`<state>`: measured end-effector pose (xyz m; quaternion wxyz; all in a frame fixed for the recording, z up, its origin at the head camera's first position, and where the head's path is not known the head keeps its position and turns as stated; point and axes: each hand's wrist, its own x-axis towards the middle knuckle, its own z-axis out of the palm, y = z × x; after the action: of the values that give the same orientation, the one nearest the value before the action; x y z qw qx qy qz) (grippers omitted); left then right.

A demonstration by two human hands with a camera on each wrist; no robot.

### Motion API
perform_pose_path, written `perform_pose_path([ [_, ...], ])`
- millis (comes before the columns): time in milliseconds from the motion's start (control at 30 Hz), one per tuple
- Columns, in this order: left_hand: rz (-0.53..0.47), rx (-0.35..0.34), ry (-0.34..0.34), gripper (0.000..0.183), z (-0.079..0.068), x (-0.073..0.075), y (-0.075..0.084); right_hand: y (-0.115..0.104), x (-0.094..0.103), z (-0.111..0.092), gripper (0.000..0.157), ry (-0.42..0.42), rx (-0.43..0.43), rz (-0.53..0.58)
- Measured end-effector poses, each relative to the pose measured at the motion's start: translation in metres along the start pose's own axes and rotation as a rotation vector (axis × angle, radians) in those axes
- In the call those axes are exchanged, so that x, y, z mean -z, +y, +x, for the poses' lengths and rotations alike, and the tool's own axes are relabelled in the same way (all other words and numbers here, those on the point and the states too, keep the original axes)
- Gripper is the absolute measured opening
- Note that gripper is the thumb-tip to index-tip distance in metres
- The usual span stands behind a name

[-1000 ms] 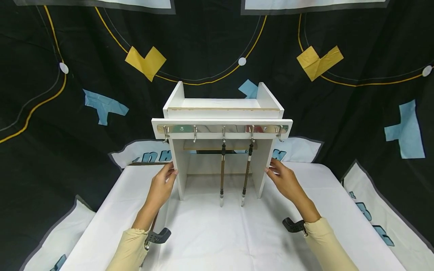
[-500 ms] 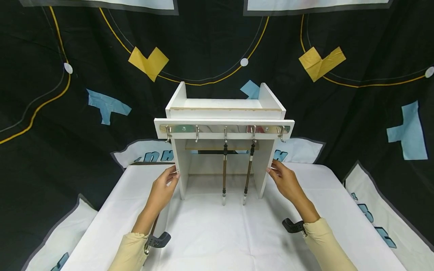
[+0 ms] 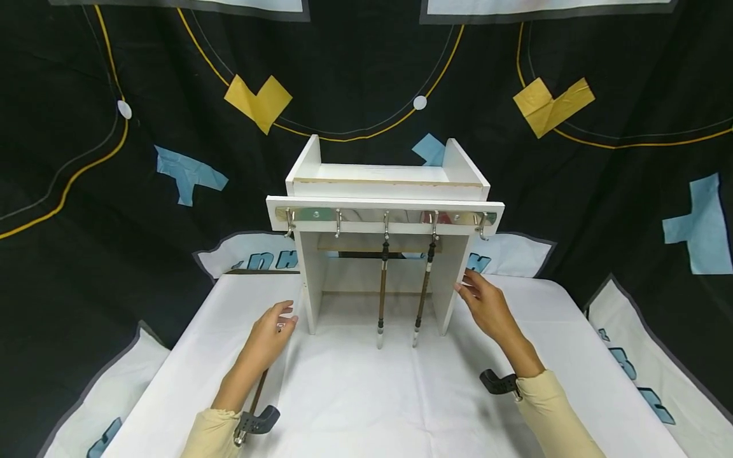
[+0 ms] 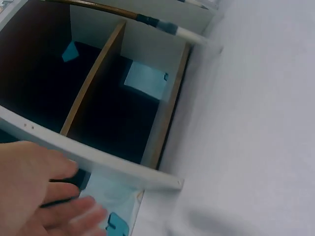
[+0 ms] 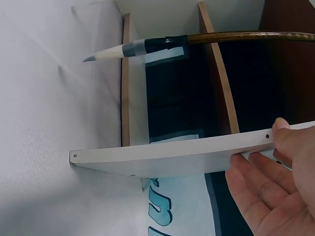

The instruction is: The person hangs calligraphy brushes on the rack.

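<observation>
A white wooden shelf (image 3: 395,189) stands on the table, with a row of metal hooks (image 3: 386,217) along its front rail. Two brushes hang from hooks: one brush (image 3: 382,286) near the middle, another brush (image 3: 424,286) right of it. My left hand (image 3: 269,334) is apart from the left side panel, fingers loosely spread and holding nothing; the left wrist view shows it just outside the panel. My right hand (image 3: 487,305) holds the right side panel (image 5: 187,155), thumb on its front edge and fingers against the outer face.
White cloth (image 3: 366,401) covers the table. A brown stick (image 3: 258,391) lies partly hidden beside my left wrist. Behind hangs a black curtain (image 3: 366,76) with yellow and blue tape pieces. Printed white cloth (image 3: 518,254) shows behind the table.
My left hand has let go of the left side panel and moved down and left from it. My right hand keeps its place on the right panel. The view has shifted slightly.
</observation>
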<state>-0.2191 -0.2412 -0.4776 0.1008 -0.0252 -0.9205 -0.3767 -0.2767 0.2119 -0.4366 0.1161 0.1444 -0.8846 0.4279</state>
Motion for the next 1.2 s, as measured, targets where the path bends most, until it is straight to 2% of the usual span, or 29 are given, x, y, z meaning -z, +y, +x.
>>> perform_pose_path([
  [333, 0.244, 0.107, -0.059, 0.047, -0.038, 0.009, -0.016, -0.001, 0.002, 0.001, 0.052, -0.004, 0.001, 0.004],
  [467, 0.293, 0.146, -0.090, 0.050, -0.050, 0.014, -0.020, -0.002, 0.002, 0.001, 0.051, -0.002, 0.003, 0.002],
  [767, 0.285, 0.164, -0.072, 0.050, -0.068, 0.007, -0.026, -0.001, 0.003, 0.002, 0.052, -0.002, 0.004, 0.009],
  [1067, 0.257, 0.177, -0.050, 0.048, -0.068, -0.002, -0.026, 0.000, 0.001, 0.001, 0.052, -0.009, -0.004, 0.013],
  [1200, 0.274, 0.166, -0.047, 0.043, -0.066, -0.005, -0.025, 0.000, -0.001, 0.000, 0.051, -0.011, -0.012, 0.018],
])
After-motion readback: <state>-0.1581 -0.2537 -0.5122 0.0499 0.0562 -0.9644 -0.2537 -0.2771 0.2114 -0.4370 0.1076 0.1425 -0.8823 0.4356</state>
